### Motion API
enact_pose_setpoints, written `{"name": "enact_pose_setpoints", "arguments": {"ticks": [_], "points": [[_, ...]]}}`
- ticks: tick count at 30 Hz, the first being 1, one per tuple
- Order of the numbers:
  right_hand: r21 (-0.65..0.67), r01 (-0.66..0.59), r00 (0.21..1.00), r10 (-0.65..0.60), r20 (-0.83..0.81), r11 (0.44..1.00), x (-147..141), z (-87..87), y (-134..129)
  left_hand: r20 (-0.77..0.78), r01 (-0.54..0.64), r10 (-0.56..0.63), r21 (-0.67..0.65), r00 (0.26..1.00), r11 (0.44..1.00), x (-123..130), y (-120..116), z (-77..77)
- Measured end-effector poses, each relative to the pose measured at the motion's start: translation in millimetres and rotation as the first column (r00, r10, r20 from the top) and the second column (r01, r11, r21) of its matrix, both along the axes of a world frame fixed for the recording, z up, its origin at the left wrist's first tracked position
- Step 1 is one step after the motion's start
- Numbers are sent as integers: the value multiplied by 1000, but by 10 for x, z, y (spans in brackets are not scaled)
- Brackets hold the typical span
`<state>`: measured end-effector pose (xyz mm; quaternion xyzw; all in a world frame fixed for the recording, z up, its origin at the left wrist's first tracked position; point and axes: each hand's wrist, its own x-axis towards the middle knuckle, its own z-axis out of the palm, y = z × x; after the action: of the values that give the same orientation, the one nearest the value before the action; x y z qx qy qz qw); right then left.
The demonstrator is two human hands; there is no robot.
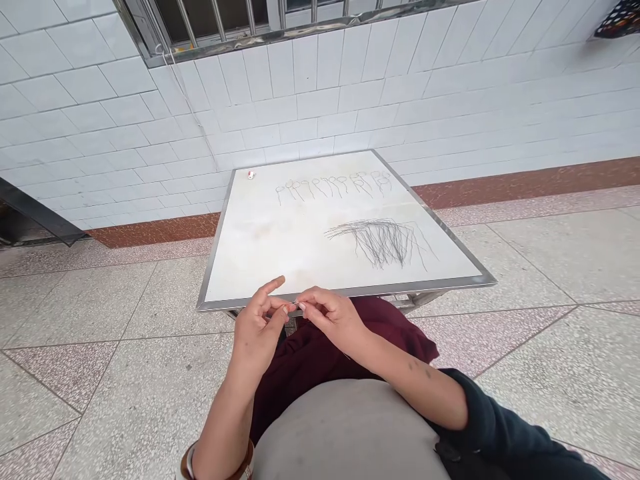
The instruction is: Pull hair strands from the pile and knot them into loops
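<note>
- The wall [300,123] faces you, white-tiled, with a barred window [235,27] above.
- Your table [260,250] stands before it, white on top with a grey metal rim.
- A dark red cloth [387,327] lies over your lap, by the table's near edge.
- Your left hand [260,320] is at the near edge, left of its middle; you pinch with thumb and a fingertip while another finger sticks out.
- Your right hand [337,319] meets it there, thumb and finger pressed together on the same tiny piece.
- A loose pile [385,241] of dark strands fans out in the table's right half, nearer the near edge.
- A row [333,187] of looped strands runs along the far edge, reaching toward the far right corner.
- A red-and-white object [251,175] sits near the far left corner.
- The strand [296,304] you hold is between both hands' fingertips, its shape too small to tell.
</note>
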<state>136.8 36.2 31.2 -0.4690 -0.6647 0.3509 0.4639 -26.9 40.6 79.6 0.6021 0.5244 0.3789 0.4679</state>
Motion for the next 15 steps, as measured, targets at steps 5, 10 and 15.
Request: {"name": "enact_pose_setpoints", "arguments": {"ticks": [5,10,15], "points": [[4,-8,998,8,-60,1000,-16,17,-32,49,-23,23,-9,999,1000,49,-12,19],[10,41,997,-40,-68,999,-34,26,-51,-29,-60,60,17,998,998,95,-66,67],[87,59,997,-54,-61,994,-46,15,-58,-172,-79,106,156,980,985,144,-90,47]]}}
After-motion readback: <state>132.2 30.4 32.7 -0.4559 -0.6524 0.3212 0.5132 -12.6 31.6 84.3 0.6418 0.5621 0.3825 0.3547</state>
